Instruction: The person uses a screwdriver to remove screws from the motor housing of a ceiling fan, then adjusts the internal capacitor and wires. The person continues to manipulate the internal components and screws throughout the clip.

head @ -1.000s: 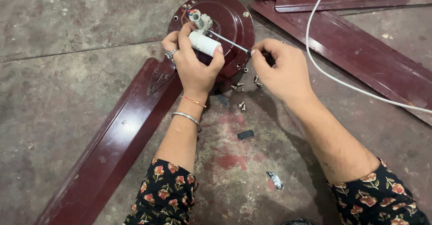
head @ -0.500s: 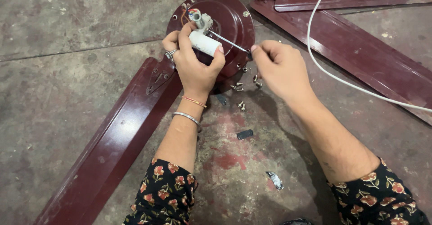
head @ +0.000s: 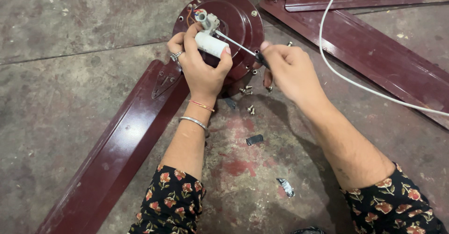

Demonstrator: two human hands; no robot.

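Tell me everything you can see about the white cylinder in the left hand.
The white cylinder is short, smooth and plastic-looking, lying roughly sideways over the dark red round fan motor housing. The left hand grips it, thumb over its right end. The screwdriver in the right hand passes just above it toward the small white fitting beside its upper end.
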